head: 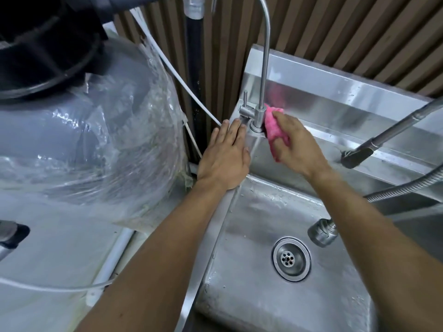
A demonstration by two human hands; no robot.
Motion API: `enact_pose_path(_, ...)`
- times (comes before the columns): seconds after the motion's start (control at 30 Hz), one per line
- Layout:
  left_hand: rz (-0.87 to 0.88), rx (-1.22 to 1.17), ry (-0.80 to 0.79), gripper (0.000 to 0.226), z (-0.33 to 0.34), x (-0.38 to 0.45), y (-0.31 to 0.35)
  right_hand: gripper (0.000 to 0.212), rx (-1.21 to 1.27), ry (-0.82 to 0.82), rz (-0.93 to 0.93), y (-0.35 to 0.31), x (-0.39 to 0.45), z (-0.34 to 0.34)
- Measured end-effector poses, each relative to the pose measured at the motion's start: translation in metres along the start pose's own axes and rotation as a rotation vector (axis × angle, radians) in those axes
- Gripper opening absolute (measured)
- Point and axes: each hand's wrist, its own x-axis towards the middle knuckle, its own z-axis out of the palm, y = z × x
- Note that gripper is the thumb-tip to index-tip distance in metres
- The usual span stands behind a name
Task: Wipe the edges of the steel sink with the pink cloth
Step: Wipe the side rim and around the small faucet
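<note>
Steel sink [251,295] seen from above, basin wet, beaded with droplets, round drain [291,259] near centre of the floor. Right hand [296,144] closed around the pink cloth [273,127], fingers curled over it, thumb underneath; cloth bunched and pressed onto the back ledge at the sink's far left corner, touching the base of the slim gooseneck tap [260,111]. Pink reflection visible in the steel upstand [335,92] just behind. Left hand [226,154] flat, fingers extended and together, holding nothing, palm down on the left rim of the sink, fingertips reaching the tap's small side lever [245,101]. Both forearms bare, stretched in from the lower edge of view, left one lying along the rim. Second spout, dark-tipped pull-out sprayer [359,154], angled in from the right above the back ledge; ribbed metal hose [407,185] below it. Chrome fitting [322,232] hanging over the basin beside the right forearm. Left of the sink, large grey tank [79,130] wrapped in clear plastic film, black cap on top. Thin white tube [182,87] running diagonally behind the tank toward the sink corner. Brown slatted wall panel [335,27] at the back.
</note>
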Motion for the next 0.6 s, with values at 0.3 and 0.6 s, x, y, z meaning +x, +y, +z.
enact_pose_path(0.3, -0.003, 0.009, -0.011, 0.062, -0.001, -0.002, 0.001, 0.06, -0.154, 0.042, 0.075, -0.011, -0.016, 0.003)
enact_pose_path(0.6, -0.014, 0.022, -0.016, 0.061, -0.001, 0.001, 0.003, 0.036, 0.0, -0.076, -0.085, -0.009, 0.053, -0.005)
